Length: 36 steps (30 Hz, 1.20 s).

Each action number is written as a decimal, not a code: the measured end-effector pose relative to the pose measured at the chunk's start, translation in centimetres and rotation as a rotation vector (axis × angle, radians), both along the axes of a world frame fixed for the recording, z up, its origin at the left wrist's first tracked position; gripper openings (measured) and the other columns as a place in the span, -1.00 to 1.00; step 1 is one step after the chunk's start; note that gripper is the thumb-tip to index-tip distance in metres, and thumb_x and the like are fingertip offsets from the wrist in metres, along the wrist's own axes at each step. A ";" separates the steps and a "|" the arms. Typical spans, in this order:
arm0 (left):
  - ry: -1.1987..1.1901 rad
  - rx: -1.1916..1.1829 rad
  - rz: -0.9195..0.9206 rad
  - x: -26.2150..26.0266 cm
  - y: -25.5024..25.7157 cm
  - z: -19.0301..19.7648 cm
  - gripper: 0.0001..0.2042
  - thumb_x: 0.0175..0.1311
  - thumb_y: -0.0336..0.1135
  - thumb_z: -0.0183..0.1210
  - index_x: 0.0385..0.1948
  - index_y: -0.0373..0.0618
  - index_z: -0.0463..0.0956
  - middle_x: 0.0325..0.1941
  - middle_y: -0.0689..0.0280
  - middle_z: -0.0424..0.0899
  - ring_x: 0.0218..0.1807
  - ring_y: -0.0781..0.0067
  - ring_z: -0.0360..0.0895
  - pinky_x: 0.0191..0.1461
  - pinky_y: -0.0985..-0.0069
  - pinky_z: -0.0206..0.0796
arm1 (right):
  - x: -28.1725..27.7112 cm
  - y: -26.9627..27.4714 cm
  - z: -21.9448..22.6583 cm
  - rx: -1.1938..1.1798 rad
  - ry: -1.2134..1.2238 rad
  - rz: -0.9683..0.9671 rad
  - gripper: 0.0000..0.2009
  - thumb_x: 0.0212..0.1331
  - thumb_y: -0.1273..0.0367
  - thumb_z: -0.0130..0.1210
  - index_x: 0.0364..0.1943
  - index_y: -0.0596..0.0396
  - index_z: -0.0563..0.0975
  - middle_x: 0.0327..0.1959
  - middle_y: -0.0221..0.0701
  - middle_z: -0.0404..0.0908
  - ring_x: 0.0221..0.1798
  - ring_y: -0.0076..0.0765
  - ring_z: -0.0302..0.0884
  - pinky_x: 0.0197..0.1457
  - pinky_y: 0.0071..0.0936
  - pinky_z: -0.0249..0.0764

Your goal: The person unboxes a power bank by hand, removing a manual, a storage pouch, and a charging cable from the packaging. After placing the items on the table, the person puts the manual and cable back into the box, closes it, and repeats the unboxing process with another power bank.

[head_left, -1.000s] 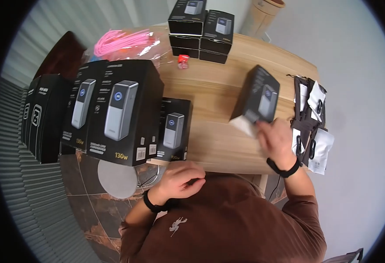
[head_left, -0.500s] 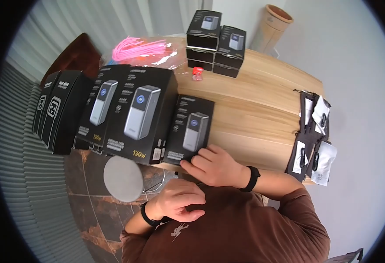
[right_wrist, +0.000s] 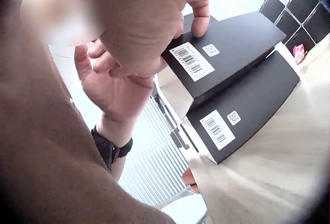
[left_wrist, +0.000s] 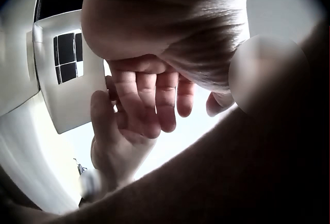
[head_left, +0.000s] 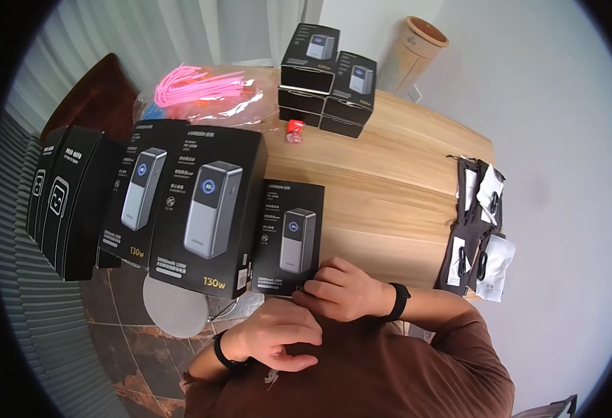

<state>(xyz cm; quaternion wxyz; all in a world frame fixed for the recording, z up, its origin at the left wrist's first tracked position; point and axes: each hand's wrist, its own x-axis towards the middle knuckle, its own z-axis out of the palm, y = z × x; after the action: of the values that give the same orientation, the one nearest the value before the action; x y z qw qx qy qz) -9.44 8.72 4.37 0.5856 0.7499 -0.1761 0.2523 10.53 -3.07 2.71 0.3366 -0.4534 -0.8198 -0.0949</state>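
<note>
Box (head_left: 286, 233) sits atop a lower box (right_wrist: 260, 108) at eight o'clock on the counter (head_left: 389, 202), our right hand (head_left: 342, 290) curled round its five-o'clock corner, our left hand (head_left: 278, 336) loosely bent, empty; we should square the edges gently.

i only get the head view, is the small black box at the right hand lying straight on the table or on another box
Observer: On another: the right wrist view shows a second black box beneath the top box that the right hand touches.
Operator: ok, any code on the top one's right side, cant see it from here
Observer: Yes, that side carries a white barcode label.
Operator: and the left hand, anything in its palm
Observer: Nothing that I can see: the right wrist view shows the left hand palm side, bare.
</note>
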 end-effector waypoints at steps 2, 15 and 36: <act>-0.014 -0.049 -0.053 -0.1 0.0 0.4 -0.69 0.07 -0.33 0.56 -0.20 -0.09 0.65 -0.27 0.32 0.74 -0.39 0.25 0.66 -0.39 0.36 0.44 | -0.2 0.7 -0.1 -0.005 0.038 0.004 -0.68 0.03 0.36 0.41 -0.06 0.01 0.76 -0.13 -0.48 0.56 -0.20 -0.37 0.50 -0.08 -0.37 0.49; 0.043 -0.090 -0.012 -1.6 1.4 -0.5 -0.73 0.19 -0.36 0.51 -0.13 -0.17 0.68 -0.21 0.22 0.78 -0.29 0.15 0.75 -0.29 0.34 0.56 | 2.1 -0.5 -2.1 -0.087 0.330 0.027 -0.68 0.05 0.30 0.53 -0.12 0.00 0.69 -0.12 -0.34 0.58 -0.25 -0.22 0.53 -0.22 -0.30 0.48; 0.126 -0.362 0.214 -5.6 -0.4 -3.2 -0.77 0.19 -0.62 0.35 -0.33 -0.13 0.44 -0.20 0.10 0.78 -0.26 0.20 0.75 -0.20 0.38 0.56 | 12.0 9.1 -2.1 -0.872 1.273 -0.154 -0.51 0.65 0.16 0.06 0.49 0.12 0.41 0.35 -0.36 0.60 0.39 -0.44 0.50 0.47 -0.40 0.41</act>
<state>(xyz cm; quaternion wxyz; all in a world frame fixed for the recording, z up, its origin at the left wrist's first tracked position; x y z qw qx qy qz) -15.04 8.33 1.18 0.6903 0.6614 -0.0106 0.2932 22.54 6.08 0.59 0.5262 -0.5678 -0.3980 0.4922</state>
